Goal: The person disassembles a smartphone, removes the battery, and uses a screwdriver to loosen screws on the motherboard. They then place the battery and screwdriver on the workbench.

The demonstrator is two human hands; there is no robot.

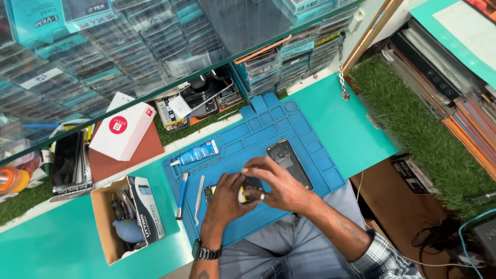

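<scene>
Smartphone (245, 190) low on blue repair mat (310, 124), 6 o'clock of opened phone (289, 163) | left hand (226, 199) grip clasps its left edge, right hand (276, 187) grip pinches over its top | step: likely working a part loose | next: steady, light fingertip pressure | tweezers (199, 199) at 9 o'clock

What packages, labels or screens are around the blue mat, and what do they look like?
White box: flat, red round label, upper left of mat.
Blue tube: lying at mat's top-left edge.
Cardboard box: open, brown, left of mat.
Phone: opened, dark, on mat.
</scene>
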